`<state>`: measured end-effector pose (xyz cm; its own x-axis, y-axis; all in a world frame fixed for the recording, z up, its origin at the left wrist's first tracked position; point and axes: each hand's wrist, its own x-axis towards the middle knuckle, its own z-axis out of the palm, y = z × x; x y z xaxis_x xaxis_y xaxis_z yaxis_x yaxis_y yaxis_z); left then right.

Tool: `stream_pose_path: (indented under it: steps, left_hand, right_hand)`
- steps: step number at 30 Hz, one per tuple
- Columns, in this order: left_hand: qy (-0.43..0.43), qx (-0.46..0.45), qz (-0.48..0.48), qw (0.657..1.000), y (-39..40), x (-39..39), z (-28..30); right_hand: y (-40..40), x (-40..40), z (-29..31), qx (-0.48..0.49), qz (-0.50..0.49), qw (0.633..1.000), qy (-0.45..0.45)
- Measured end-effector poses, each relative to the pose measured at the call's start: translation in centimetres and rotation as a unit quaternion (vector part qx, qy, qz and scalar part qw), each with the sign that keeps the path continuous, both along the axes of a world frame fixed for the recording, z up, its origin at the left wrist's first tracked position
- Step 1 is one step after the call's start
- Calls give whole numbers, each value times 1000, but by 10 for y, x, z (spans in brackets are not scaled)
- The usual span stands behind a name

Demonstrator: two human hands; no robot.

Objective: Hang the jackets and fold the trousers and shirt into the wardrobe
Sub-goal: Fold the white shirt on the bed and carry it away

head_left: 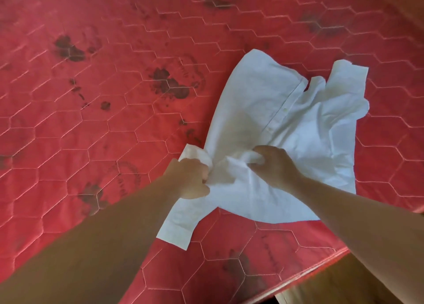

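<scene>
White cotton, a button-front shirt (pixel 273 124), lies spread on the red quilted mattress (pixel 91 97) right of centre in the frame, its cuffed sleeve (pixel 177 223) trailing toward the lower edge. The left hand (pixel 190 179) has its grip closed on a bunch of cloth where that sleeve joins the body, and the right hand (pixel 273 163) just beside it pinches a gathered fold near the placket with curled fingers. To fold it well, I reckon both hands should draw the cloth taut, smooth the crumpled far side flat, then bring the sleeve squarely across.
</scene>
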<state>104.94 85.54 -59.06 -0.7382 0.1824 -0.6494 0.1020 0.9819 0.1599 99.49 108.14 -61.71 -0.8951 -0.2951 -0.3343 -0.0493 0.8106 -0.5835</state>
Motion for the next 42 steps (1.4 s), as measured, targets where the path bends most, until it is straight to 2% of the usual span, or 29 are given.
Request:
stream_pose_path:
  steps: [2, 4, 6, 7, 9, 11, 14, 16, 19, 24, 28, 33, 36, 40, 42]
  left_hand:
    - [-46, 113, 101, 987, 3, -3, 22]
    - [-27, 231, 159, 959, 5, -16, 58]
    - [-37, 282, 160, 945, -1, -32, 102]
    - [-58, 276, 151, 947, -6, -40, 126]
    - [-84, 230, 142, 959, -18, -48, 176]
    - [-59, 180, 104, 976, -33, -50, 225]
    - [19, 91, 28, 995, -58, -46, 299]
    - [66, 20, -13, 998, -76, -40, 345]
    - [136, -74, -44, 987, -101, -24, 407]
    - [229, -185, -100, 950, -131, 13, 503]
    - [224, -175, -79, 955, -150, 39, 587]
    - [321, -229, -79, 915, -169, 64, 663]
    - [416, -174, -43, 892, -180, 75, 689]
    - [443, 64, 69, 892, -177, 77, 702]
    - [439, 87, 109, 888, -162, 71, 699]
  right_hand:
    - [-20, 6, 40, -90, 74, 993, 12]
    - [-39, 7, 87, -124, 172, 977, 29]
    - [-53, 0, 140, -149, 215, 965, 31]
    - [-59, -5, 169, -155, 224, 962, 27]
    - [-64, -18, 225, -116, 229, 967, 13]
    - [-61, -32, 273, 10, 250, 968, 6]
    - [-53, -40, 331, 265, 299, 916, 21]
    - [-56, -39, 363, 316, 305, 898, 33]
    - [-73, -32, 420, 336, 332, 874, 111]
    - [-97, -20, 523, 310, 293, 871, 244]
    - [-112, -6, 606, 227, 249, 888, 314]
    - [-125, 10, 681, 130, 264, 884, 364]
    - [-130, 15, 712, 65, 282, 894, 344]
    - [-138, 13, 718, 157, 334, 890, 268]
    - [-148, 18, 701, 173, 385, 875, 238]
